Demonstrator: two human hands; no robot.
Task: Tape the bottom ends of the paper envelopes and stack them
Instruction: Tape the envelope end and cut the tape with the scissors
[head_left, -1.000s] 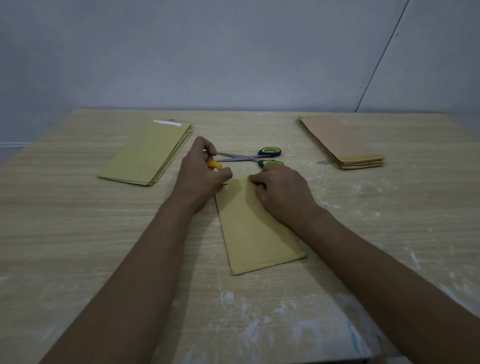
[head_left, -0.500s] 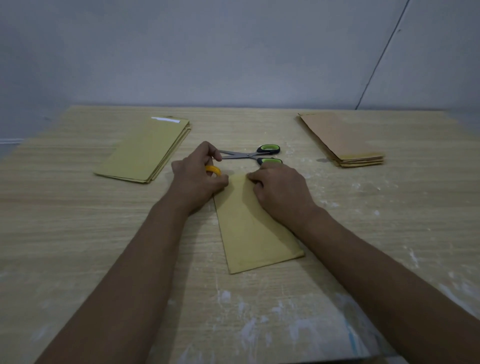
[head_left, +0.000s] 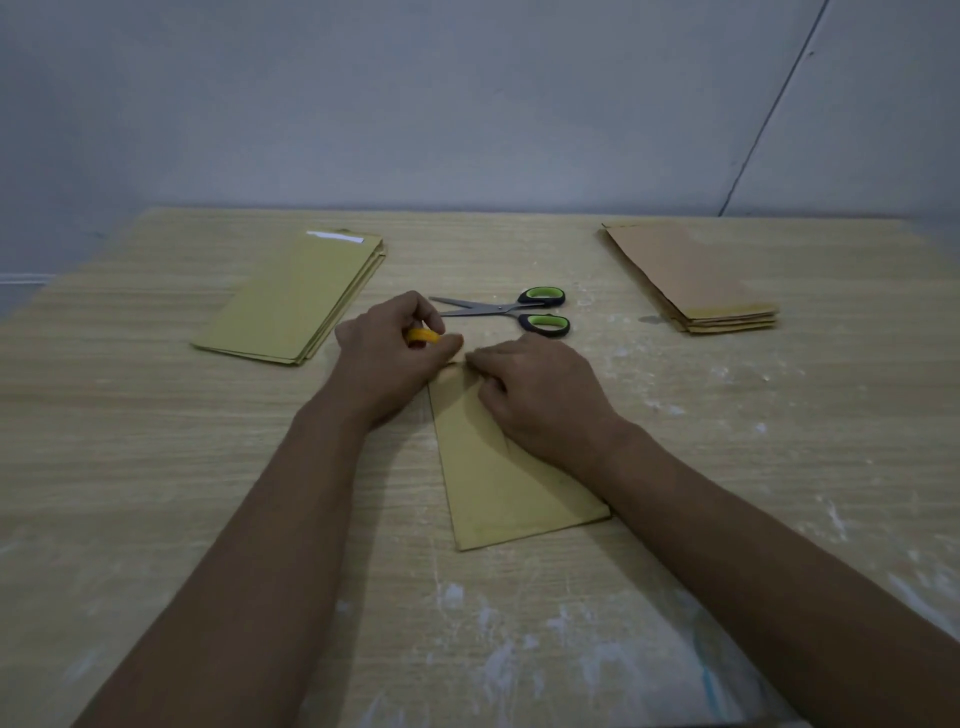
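A single yellow-brown paper envelope (head_left: 498, 483) lies flat in the middle of the wooden table (head_left: 156, 467), its long side running away from me. My left hand (head_left: 387, 358) grips a small yellow tape roll (head_left: 422, 336) at the envelope's far left corner. My right hand (head_left: 540, 395) rests on the envelope's far end, fingers curled with the tips pressed down close to my left thumb. The far edge of the envelope is hidden under both hands.
A stack of yellow envelopes (head_left: 296, 296) with a white strip at its far end lies at the back left. A stack of browner envelopes (head_left: 691, 275) lies at the back right. Scissors with green-black handles (head_left: 511, 310) rest just beyond my hands.
My right fingertips have slid left along the envelope's far end toward my left thumb. My left hand has stayed at the corner with the roll. The envelope has not moved.
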